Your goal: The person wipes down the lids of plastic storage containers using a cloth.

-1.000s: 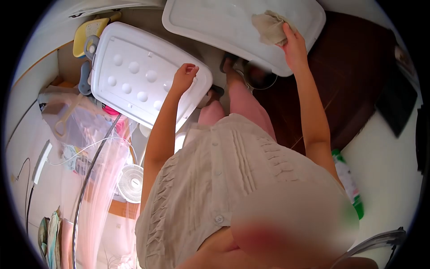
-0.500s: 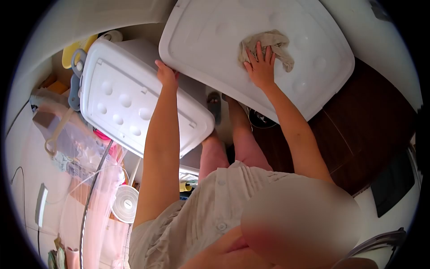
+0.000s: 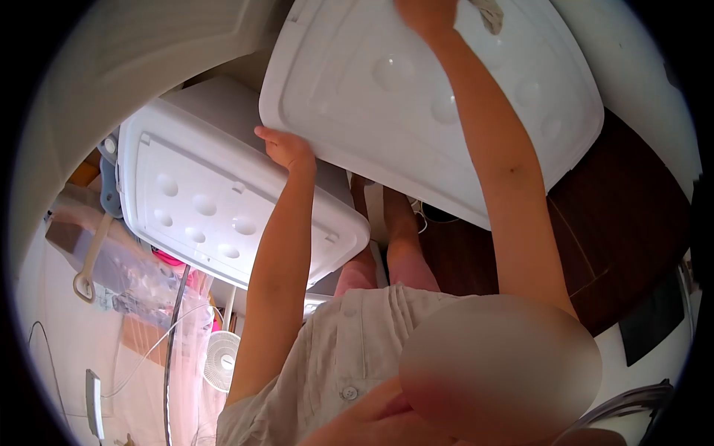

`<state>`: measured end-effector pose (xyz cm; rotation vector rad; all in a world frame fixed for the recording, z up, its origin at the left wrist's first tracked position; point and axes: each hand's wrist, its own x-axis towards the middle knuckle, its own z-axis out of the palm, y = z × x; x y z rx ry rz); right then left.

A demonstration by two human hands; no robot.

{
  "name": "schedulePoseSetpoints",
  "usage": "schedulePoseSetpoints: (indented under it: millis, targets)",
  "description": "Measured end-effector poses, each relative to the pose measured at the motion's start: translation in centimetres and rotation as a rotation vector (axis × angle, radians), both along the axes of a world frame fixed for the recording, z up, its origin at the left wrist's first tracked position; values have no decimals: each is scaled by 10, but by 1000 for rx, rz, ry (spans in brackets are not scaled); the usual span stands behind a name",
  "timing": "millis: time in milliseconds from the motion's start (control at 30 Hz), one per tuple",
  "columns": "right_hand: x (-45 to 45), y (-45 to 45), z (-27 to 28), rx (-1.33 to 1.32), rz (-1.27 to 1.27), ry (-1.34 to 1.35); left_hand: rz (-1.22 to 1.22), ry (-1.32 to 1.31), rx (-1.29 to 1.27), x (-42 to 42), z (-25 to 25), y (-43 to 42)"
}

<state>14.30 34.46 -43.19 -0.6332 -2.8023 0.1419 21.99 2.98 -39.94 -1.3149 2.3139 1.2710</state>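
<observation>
Head view, left hand beside upper lid's edge, right hand near cloth, grips unclear.

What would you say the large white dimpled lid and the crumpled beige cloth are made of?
The lid looks like semi-gloss moulded plastic, given its soft highlights and rounded rim; the cloth seems matte fabric, perhaps cotton, judging by its limp folds.

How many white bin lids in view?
2: left lid, partly behind the left forearm; upper lid, partly behind the right forearm. More may be hidden.
</observation>
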Motion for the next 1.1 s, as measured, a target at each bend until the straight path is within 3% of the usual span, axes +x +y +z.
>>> schedulePoseSetpoints:
  millis: [100, 200, 233, 400, 533, 600, 700, 800, 933, 967, 1033, 1100]
  targets:
    - [37, -47, 4, -169, 284, 22, 3, 7, -9, 2, 3, 1]
    - [118, -130, 49, -204, 455, -339, -12, 24, -17, 2, 4, 2]
    - [152, -151, 47, -315, 489, -309, -28, 50, -10, 1, 3, 1]
    - [150, -126, 54, -348, 620, -381, -11, 44, -39, 3, -8, -4]
    - [63, -39, 27, -75, 309, -109, -37, -132, -13, 0, 0, -7]
    - [13, 5, 23, -135, 166, -35, -57, -7, -32, 3, -7, -2]
    - [-23, 31, 26, -40, 55, -1, -36, 48, -56, 4, -5, -4]
    - [-20, 37, 23, -55, 77, 43, -43, -82, -37, 6, 0, -6]
    - [42, 72, 10, -18, -36, -48, -32, -30, -37, 4, 0, -4]
    - [73, 84, 12, -81, -108, -61, -36, -18, -62, 5, -1, -4]
    - [167, 139, -17, 81, -132, -69, -12, -30, -38, 5, -3, -6]
    - [259, 162, 4, 68, -218, -95, 14, -44, -12, 5, -3, -4]
